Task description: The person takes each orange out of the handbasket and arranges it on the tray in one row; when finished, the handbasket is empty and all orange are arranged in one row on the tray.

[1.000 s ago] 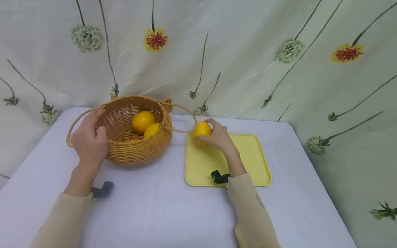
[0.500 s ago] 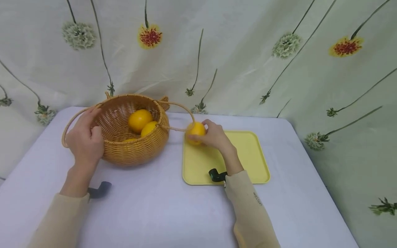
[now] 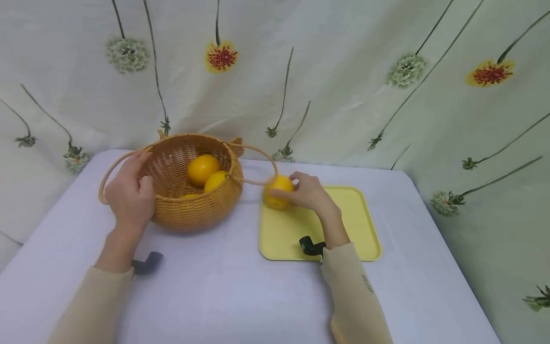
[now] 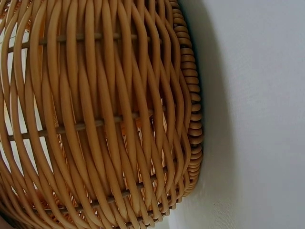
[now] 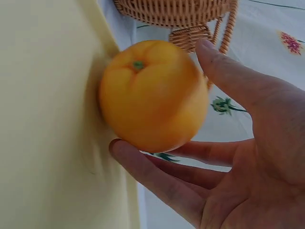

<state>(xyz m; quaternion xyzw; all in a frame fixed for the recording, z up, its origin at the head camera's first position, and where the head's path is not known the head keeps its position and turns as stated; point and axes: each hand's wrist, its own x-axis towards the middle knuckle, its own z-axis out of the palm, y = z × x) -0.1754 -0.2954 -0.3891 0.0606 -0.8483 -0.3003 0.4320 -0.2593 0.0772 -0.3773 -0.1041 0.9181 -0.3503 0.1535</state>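
My left hand [image 3: 132,191] grips the left rim of a round wicker basket [image 3: 195,215], its fingers reaching over the edge. The woven side of the basket [image 4: 105,114] fills most of the left wrist view. Inside the basket lie round oranges [image 3: 203,169]; three show, one only in part. At the far left corner of a yellow tray [image 3: 279,243], my right hand [image 3: 307,191] holds an orange [image 3: 277,198] between thumb and fingers. In the right wrist view, the orange [image 5: 147,100], stem end showing, lies close against the tray, with fingertips at its lower side.
A loop handle [image 3: 258,182] juts from the basket's right side toward the tray, overlapping the held orange in the head view. A white cloth covers the table [image 3: 223,296]. Behind it hangs a flower-printed curtain [image 3: 335,129].
The right hand has brought the orange lower and nearer, toward the tray's left edge. The left hand stays on the basket rim. The head view has shifted slightly.
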